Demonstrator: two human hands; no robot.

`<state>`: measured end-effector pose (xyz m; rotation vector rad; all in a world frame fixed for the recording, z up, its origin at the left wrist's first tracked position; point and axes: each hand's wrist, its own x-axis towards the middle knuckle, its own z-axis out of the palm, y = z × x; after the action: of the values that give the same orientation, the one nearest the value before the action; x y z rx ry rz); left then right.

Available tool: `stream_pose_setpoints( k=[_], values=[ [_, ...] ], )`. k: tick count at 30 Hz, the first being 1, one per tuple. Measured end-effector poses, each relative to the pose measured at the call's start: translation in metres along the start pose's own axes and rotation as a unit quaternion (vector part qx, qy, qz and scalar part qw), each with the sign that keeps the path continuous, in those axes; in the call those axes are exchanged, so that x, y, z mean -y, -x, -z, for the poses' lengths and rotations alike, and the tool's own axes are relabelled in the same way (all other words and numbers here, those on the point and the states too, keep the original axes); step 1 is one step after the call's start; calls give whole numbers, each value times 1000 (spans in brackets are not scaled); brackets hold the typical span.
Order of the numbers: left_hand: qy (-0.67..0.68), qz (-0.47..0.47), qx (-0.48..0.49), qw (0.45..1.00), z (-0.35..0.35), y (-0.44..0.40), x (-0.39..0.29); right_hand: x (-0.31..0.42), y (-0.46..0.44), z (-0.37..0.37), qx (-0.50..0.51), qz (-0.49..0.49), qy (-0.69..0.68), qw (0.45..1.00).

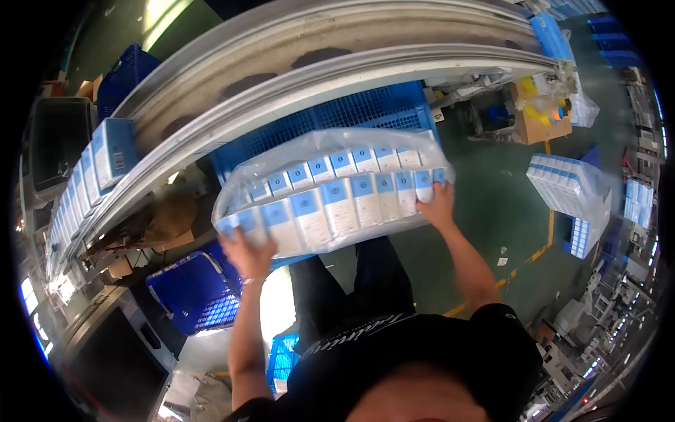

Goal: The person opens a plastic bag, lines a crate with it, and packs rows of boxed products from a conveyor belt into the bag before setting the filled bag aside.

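Observation:
Two rows of white-and-blue cartons [341, 207] stand side by side in a clear plastic bag [232, 186] in front of me. My left hand [247, 253] grips the left end of the near row, its fingers slightly blurred. At the opposite end, my right hand [439, 205] is closed on the last carton, thumb and fingers pressing against it. The near row is held between both hands. Beneath and behind the bag is a blue plastic crate [415, 105], partly covered by it.
A conveyor belt [394, 32] curves across the far side, with more cartons [112, 151] at its left end. A dark blue basket [193, 292] sits at lower left. Bagged carton stacks [569, 184] stand on the green floor at right, near a cardboard box [541, 119].

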<state>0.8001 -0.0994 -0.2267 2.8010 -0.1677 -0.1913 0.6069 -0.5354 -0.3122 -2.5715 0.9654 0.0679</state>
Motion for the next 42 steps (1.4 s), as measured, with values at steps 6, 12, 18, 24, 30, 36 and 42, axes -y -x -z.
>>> stream_pose_setpoints(
  k=[6, 12, 18, 24, 30, 36, 42],
  values=[
    [-43, 4, 82, 996, -73, 28, 41, -2, 18, 5, -22, 62, 131, 989],
    [416, 47, 141, 897, -67, -3, 131, -32, 7, 35, 106, 128, 64, 984],
    [210, 76, 39, 974, -67, 8, 173, -42, -36, 51, 1, 77, 105, 992],
    [345, 185, 315, 865, -78, -17, 201, -84, -58, 42, 290, -308, -316, 849],
    [63, 161, 242, 955, -29, -23, 109, -46, -39, 62, 229, 11, 237, 944],
    [77, 171, 240, 952, -46, -19, 150, 10, -35, 101, 202, -5, 169, 965],
    [95, 183, 179, 962, -31, -15, 126, 255, 13, -53, 184, 399, -243, 865]
  ],
)
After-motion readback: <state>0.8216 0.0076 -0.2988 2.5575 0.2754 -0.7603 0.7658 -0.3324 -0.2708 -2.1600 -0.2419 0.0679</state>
